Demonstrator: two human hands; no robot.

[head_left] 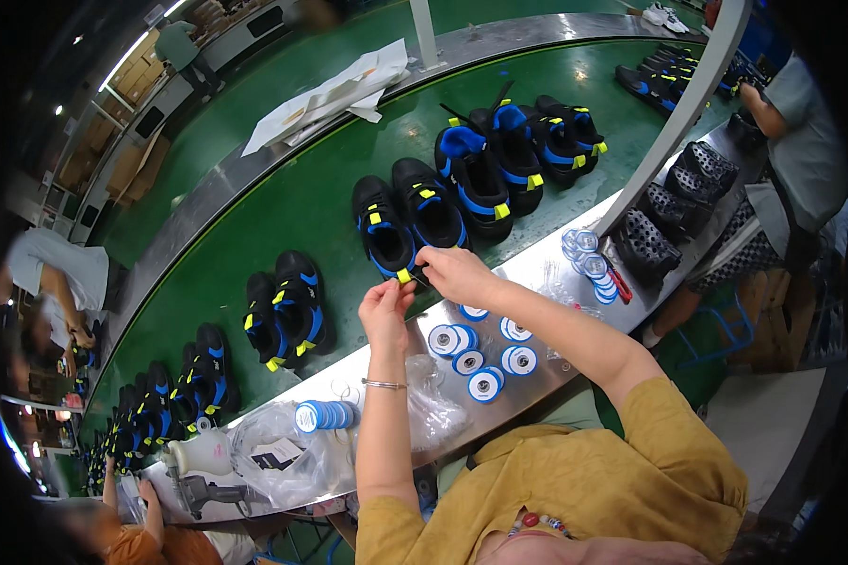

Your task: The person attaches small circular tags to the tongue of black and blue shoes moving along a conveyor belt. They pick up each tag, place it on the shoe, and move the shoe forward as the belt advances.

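Disc stack (pixel 325 415) on metal counter (pixel 328 383). Left hand (pixel 384 306) over counter's far edge, fingertips pinched; cannot tell on what. Black-blue shoe (pixel 380 229) just beyond counter, yellow heel tab (pixel 404 276) nearest. Right hand (pixel 454 271) over counter's far edge, fingertips pinched; held piece too small to tell. Best: pinches close together, light pull, shoe level.

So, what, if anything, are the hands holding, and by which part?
Left hand and right hand are at the yellow heel tab of a shoe; whether they grip the tab or something thin cannot be told.
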